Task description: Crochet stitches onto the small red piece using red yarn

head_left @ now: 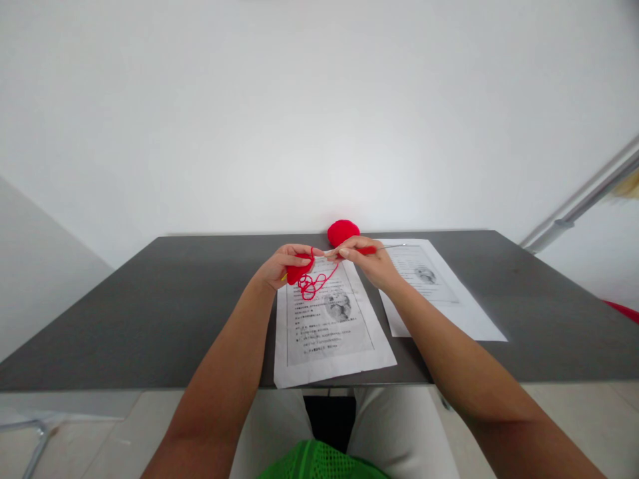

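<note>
My left hand [283, 265] is closed on a small piece of red yarn work [298, 270], with a bit of yellow showing beside it. Loose loops of red yarn [312, 286] hang below, over a printed sheet. In my right hand [367, 258], closed, is a thin tool with a red handle [368, 251]; its metal shaft points right. The fingertips of both hands nearly meet. Just behind them, a red yarn ball [343, 232] rests near the wall.
On the dark table [200, 319] lie a printed sheet [329, 346] under my hands and another printed sheet [444, 293] to the right. A white wall [319, 120] stands behind. A metal rail [589, 199] slants at the right.
</note>
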Available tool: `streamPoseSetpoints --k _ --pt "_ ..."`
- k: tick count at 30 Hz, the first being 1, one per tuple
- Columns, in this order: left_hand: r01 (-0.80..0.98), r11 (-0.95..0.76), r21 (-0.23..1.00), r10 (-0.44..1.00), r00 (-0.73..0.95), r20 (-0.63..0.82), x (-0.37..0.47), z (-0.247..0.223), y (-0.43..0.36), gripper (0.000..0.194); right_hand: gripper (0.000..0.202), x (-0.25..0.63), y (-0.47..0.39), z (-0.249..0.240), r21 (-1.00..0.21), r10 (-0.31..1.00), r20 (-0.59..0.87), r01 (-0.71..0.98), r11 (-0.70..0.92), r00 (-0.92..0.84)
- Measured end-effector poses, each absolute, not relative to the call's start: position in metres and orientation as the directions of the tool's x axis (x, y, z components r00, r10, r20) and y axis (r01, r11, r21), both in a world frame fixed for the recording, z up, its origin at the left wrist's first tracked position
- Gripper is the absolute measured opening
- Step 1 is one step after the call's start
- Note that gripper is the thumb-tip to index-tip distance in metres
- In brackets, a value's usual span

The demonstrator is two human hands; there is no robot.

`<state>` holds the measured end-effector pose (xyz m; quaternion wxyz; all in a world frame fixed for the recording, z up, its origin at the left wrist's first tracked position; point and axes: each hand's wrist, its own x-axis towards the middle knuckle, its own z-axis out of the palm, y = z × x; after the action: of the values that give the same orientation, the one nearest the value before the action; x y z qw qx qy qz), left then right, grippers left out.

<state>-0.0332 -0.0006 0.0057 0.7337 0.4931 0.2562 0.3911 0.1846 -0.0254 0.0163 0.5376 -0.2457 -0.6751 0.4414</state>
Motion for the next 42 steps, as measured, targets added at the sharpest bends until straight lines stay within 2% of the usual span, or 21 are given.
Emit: streamPoseSetpoints --k 4,8,13,15,19,24,29,32,36,42 --pt "-0.258 0.191 0.947 0.853 0.521 -0.03 -0.033 0.004 0.001 0.028 0.024 0.184 -0.022 0.012 -0.897 0.842 0.438 -0.224 0.382 -0.316" --pt "-0.261 0.148 0.954 0.874 0.486 -0.003 -0.03 0.004 0.001 0.028 0.029 0.178 -0.022 0.011 -0.91 0.885 0.372 -0.298 0.288 -0.279" --pt "-0.288 0.143 0.947 0.882 0.471 0.01 -0.025 0.007 -0.002 0.026 0.026 0.171 -0.025 0.009 -0.881 0.884 0.423 -0.318 0.35 -0.199" --pt "-0.28 0.15 0.948 0.886 0.464 -0.003 -0.024 0.007 -0.002 0.027 0.022 0.169 -0.028 0.008 -0.868 0.866 0.472 -0.257 0.425 -0.163" --pt "-0.27 0.152 0.951 0.893 0.45 -0.015 -0.023 0.008 -0.002 0.026 0.017 0.169 -0.031 0.007 -0.806 0.796 0.589 -0.032 0.591 -0.136" --pt "-0.26 0.162 0.952 0.897 0.44 -0.033 -0.019 0.006 -0.002 0.034 0.011 0.176 -0.025 0.003 -0.654 0.662 0.704 0.128 0.745 -0.256" --pt "-0.229 0.141 0.963 0.886 0.463 -0.02 -0.016 0.004 -0.001 0.037 0.009 0.182 -0.021 0.002 -0.545 0.583 0.713 0.215 0.811 -0.39" --pt "-0.214 0.114 0.97 0.883 0.468 0.0 -0.015 0.004 0.0 0.038 0.01 0.182 -0.02 0.001 -0.568 0.601 0.701 0.21 0.796 -0.383" --pt "-0.229 0.087 0.97 0.9 0.436 0.022 -0.015 0.005 -0.001 0.036 0.01 0.18 -0.021 0.001 -0.673 0.689 0.665 0.168 0.72 -0.29" --pt "-0.258 0.076 0.963 0.925 0.378 0.028 -0.014 0.009 -0.003 0.027 0.015 0.182 -0.018 0.001 -0.791 0.78 0.58 0.065 0.608 -0.237"
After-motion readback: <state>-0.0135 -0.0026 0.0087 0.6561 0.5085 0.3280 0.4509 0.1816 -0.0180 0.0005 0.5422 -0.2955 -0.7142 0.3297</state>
